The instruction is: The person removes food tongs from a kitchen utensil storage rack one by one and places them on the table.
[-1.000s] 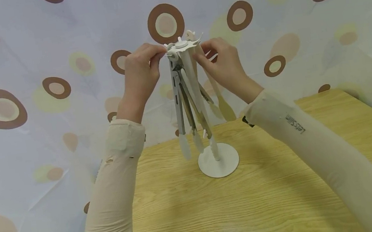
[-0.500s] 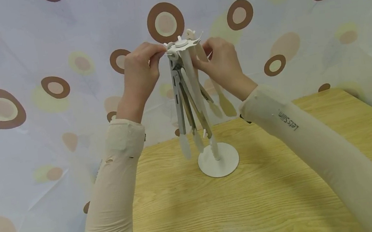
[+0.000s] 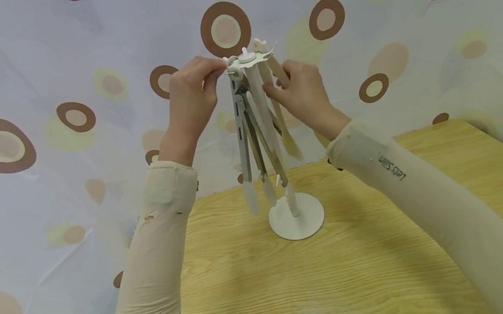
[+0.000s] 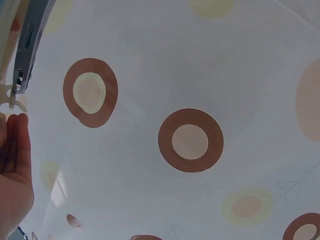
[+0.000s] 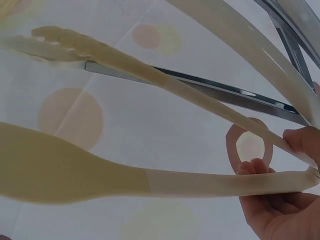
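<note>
A white utensil stand [image 3: 247,58] with a round base rises from the table, utensils hanging from its top. At the stand's left, my left hand [image 3: 193,98] pinches the hooked rim with thumb and fingertips; the left wrist view has these fingers [image 4: 22,145] at a pale hook. My right hand [image 3: 305,94] is among the handles on the other side. In the right wrist view, its fingers curl round the pale handle of a flat beige spatula [image 5: 60,162]. Its thumb [image 5: 300,140] lies at the slim handle of a toothed server [image 5: 120,59]. Metal-handled tongs [image 3: 243,142] hang near the left hand.
The stand's white base [image 3: 291,228] sits on a wood-grain table [image 3: 343,272]. Behind it hangs a pale sheet [image 3: 120,31] printed with brown rings. Another metal-handled utensil [image 5: 215,92] hangs behind the toothed server.
The right hand has shifted slightly down, and the spatula has swung outward to the right, partly behind the wrist. The toothed server now shows more in the head view. The left hand stays put.
</note>
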The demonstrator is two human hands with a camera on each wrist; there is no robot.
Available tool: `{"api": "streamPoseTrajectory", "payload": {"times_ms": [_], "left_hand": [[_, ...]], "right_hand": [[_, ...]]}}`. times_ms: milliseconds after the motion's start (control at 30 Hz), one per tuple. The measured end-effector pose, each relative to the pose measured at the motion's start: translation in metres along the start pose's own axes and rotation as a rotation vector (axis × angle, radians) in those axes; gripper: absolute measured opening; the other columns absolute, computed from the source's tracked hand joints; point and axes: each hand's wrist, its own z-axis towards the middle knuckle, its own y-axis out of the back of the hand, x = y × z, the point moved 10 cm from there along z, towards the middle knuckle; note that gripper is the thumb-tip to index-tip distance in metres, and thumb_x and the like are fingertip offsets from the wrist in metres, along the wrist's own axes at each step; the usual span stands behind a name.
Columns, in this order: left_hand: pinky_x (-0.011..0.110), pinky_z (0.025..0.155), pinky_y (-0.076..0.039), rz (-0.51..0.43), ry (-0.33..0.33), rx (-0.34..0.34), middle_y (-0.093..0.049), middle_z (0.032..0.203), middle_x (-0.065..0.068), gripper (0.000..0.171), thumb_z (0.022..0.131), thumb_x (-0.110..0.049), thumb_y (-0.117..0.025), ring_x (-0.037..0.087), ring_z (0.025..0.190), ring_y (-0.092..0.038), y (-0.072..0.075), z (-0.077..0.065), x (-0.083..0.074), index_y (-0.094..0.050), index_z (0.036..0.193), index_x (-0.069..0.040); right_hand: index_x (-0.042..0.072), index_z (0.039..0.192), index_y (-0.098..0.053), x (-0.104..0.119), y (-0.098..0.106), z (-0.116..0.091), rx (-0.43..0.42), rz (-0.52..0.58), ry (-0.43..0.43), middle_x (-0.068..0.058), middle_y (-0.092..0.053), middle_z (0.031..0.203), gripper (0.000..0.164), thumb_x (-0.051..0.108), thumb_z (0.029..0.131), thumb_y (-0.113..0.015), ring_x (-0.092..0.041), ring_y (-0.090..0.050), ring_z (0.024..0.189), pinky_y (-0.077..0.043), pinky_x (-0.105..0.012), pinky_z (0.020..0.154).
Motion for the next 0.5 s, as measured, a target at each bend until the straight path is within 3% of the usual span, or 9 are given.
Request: {"api": "streamPoseTrajectory", "payload": {"times_ms": [267, 500], "left_hand": [[0.035, 0.072, -0.051, 0.004, 0.0, 0.001, -0.07, 0.091, 0.014, 0.014, 0.094, -0.003, -0.06, 0.025, 0.08, -0.064, 0.0, 0.0, -0.001, -0.073, 0.094, 0.001], [0.035, 0.073, -0.051, -0.002, 0.0, -0.002, -0.07, 0.091, 0.014, 0.013, 0.094, -0.002, -0.06, 0.026, 0.081, -0.064, 0.0, 0.0, -0.002, -0.073, 0.094, 0.002]], "right_hand": [[-0.003, 0.094, -0.051, 0.002, -0.008, 0.0, 0.086, 0.015, 0.015, -0.018, -0.058, 0.083, 0.027, 0.023, 0.096, -0.058, -0.03, -0.056, 0.074, -0.045, -0.038, 0.065], [-0.006, 0.107, -0.045, 0.004, -0.013, -0.001, 0.12, 0.051, 0.063, -0.013, -0.051, 0.081, 0.027, 0.018, 0.099, -0.053, -0.028, -0.052, 0.073, -0.044, -0.037, 0.066]]}}
